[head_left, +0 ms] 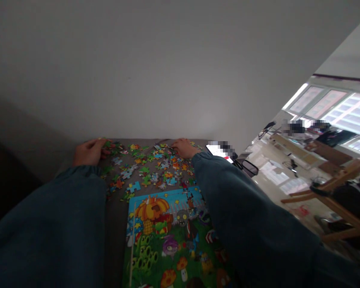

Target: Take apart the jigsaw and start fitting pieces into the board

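Observation:
My left hand is at the far left of the grey cloth, its thumb and fingers pinched on a green puzzle piece. Farther right, my right hand lies low over the scattered jigsaw pieces, its fingers stretched out and the tips touching some of them. Nearer to me is a colourful cartoon picture puzzle with a pumpkin, a zombie and plants. My right sleeve hides part of its right side.
A pale wall rises directly behind the grey cloth surface. Beyond my right forearm is a lit phone, with dark glasses-like frames beside it. Wooden furniture and windows fill the room at right.

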Demonstrator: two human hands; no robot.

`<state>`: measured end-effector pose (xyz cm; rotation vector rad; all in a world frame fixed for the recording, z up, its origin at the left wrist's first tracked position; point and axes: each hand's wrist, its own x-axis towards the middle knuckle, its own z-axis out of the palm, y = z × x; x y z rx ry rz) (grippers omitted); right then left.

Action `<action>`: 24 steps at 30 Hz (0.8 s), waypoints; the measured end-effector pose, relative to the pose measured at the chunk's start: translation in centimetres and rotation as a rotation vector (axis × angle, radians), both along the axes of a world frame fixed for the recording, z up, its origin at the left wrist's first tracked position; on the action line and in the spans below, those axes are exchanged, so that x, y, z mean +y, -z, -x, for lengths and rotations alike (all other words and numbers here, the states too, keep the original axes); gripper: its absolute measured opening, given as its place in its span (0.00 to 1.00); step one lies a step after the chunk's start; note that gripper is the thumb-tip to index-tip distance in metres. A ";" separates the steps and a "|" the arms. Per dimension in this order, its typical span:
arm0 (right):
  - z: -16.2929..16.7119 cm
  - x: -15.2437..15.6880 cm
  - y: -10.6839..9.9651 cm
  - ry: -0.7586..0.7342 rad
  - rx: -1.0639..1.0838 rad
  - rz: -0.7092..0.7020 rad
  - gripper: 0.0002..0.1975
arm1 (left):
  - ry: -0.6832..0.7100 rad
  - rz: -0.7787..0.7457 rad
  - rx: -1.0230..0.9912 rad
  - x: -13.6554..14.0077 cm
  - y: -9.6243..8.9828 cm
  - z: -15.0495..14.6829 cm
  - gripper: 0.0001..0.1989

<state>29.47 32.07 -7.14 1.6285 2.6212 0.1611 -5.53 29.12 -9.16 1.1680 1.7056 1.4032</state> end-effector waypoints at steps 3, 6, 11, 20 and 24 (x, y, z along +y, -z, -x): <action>0.0 -0.6 -0.2 -0.011 -0.046 -0.040 0.18 | 0.018 -0.025 -0.033 -0.2 -0.2 -0.3 0.14; -0.1 -1.1 -0.6 -0.016 -0.077 -0.058 0.18 | 0.013 -0.037 -0.033 -0.2 -0.1 -0.6 0.16; -0.2 -1.8 -1.4 0.025 -0.068 -0.124 0.17 | -0.025 0.012 0.030 -0.1 -0.1 -0.6 0.18; -1.0 -5.4 -4.0 0.007 0.205 -0.113 0.16 | 0.005 -0.026 0.057 -1.1 -0.8 -1.4 0.17; -2.4 -7.6 -4.2 -0.055 0.429 -0.068 0.13 | -0.030 0.010 0.066 -0.8 -0.7 -1.5 0.18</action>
